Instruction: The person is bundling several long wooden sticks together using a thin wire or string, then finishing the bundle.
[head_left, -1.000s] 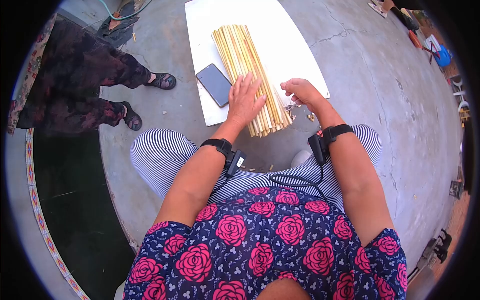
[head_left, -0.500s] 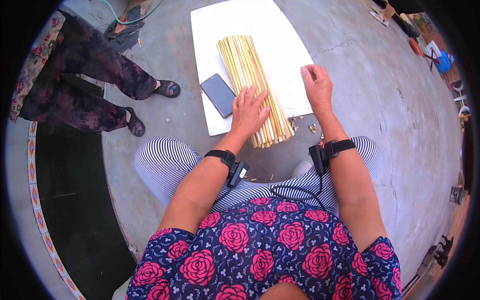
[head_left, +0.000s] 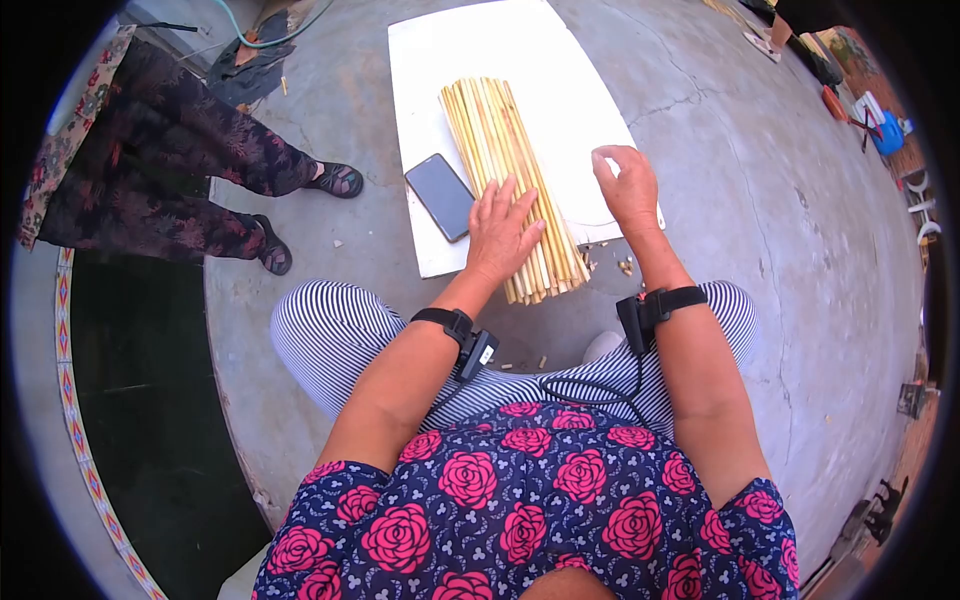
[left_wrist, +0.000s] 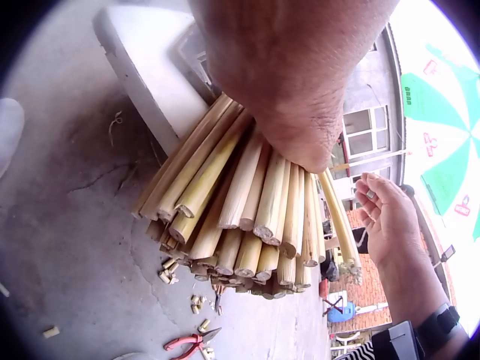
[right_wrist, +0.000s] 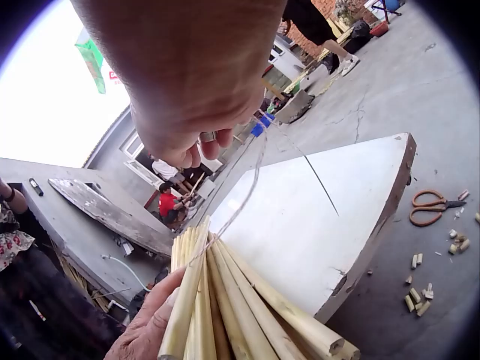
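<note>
A bundle of pale, straight plant stalks [head_left: 500, 150] lies on a white board [head_left: 560, 100], its near ends jutting past the board's edge. My left hand [head_left: 500, 235] rests on top of the stalks with fingers spread. To the right, my right hand [head_left: 630, 190] is raised over the board's near right corner, fingers curled. In the right wrist view a thin string [right_wrist: 251, 195] runs from the stalks up to that hand, which pinches it. A thin dark strand [right_wrist: 322, 184] trails from there over the board. A smartphone [head_left: 440, 197] lies left of the bundle.
Another person's legs [head_left: 200, 140] stand at the left. Cut stalk bits [head_left: 626, 266] lie on the concrete floor near the board. Scissors [right_wrist: 429, 208] with orange handles and red-handled pliers [left_wrist: 193, 341] also lie on the floor. A dark strip [head_left: 150, 380] borders the floor at left.
My right hand has moved from beside the bundle out to the right, away from the stalks, drawing the string with it. The left hand stays on the bundle.
</note>
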